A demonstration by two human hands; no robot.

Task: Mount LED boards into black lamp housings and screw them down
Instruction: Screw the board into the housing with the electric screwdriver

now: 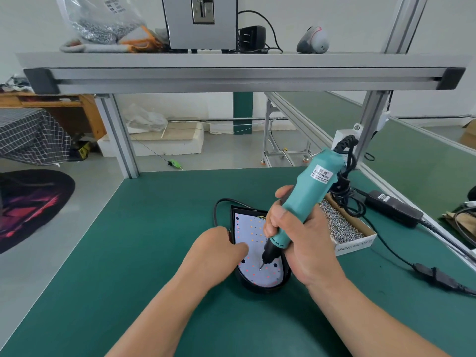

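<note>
A black lamp housing (260, 287) lies on the green table, with a white LED board (251, 228) dotted with small coloured LEDs seated inside it. My right hand (296, 235) grips a teal electric screwdriver (306, 191), held nearly upright. Its bit tip touches the board near the rounded front end. My left hand (219, 251) rests on the housing's left side, fingers curled over its edge and thumb pressing on the board. A black cable (219, 204) loops out from the housing's far end.
A cardboard box of silver screws (342, 225) sits just right of the screwdriver. A black power adapter (394, 208) and its cords trail along the table's right edge. An aluminium shelf frame (231, 76) spans overhead, carrying a grey machine.
</note>
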